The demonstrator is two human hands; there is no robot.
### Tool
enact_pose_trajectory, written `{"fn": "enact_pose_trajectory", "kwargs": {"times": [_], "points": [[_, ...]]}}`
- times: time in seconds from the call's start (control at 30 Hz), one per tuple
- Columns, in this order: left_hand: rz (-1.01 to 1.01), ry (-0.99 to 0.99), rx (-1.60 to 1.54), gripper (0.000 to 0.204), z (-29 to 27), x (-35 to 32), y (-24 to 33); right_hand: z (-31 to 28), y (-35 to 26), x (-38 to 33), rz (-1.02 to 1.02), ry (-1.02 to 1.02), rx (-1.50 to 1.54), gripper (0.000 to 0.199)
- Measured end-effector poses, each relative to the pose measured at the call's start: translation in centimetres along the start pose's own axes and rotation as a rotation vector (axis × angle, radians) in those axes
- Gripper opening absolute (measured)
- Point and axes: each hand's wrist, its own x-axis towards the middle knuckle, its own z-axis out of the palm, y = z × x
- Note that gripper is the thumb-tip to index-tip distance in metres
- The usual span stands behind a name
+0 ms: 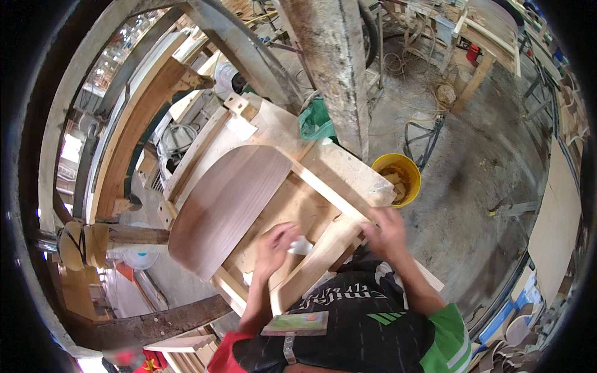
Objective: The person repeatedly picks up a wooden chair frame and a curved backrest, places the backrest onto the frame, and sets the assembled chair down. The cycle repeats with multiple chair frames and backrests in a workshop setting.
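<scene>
In front of me a pale wooden frame lies on a workbench, with a curved brown wood-grain panel across its far left side. Over the frame's opening is my left hand, fingers bent and smeared by motion, so its grip is unclear. Close beside its fingertips lies a small white piece, perhaps paper. My right hand closes on the frame's right corner, its fingers bent around the wood. The front rail of the frame runs close to my body.
The workbench top reaches beyond the frame. A yellow bucket with wood scraps stands right of it. Behind rises a thick worn post, a green bag at its foot. Large curved beams stand at left; hoses lie on the floor.
</scene>
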Motion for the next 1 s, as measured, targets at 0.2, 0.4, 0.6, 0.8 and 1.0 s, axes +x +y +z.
{"fn": "enact_pose_trajectory", "kwargs": {"times": [0.2,0.4,0.6,0.8,1.0], "points": [[-0.363,0.697,0.508,0.038,-12.0,-14.5,-5.5,-2.0,6.6,-3.6,0.716,-0.815,0.136,0.066],[-0.582,0.774,0.475,0.065,-8.8,-23.1,-9.8,-7.7,1.5,-0.3,0.595,-0.879,0.266,0.078],[-0.780,0.727,0.388,0.061,-5.5,-24.9,-11.8,-11.2,-1.9,-0.8,0.382,-0.827,0.305,0.076],[-0.795,0.835,0.294,0.057,-5.3,-25.0,-11.8,-12.0,-4.0,-0.6,0.352,-0.823,0.351,0.075],[-0.719,0.842,0.442,0.056,-4.1,-24.8,-12.0,-12.6,-4.7,-0.4,0.341,-0.826,0.326,0.079]]}}
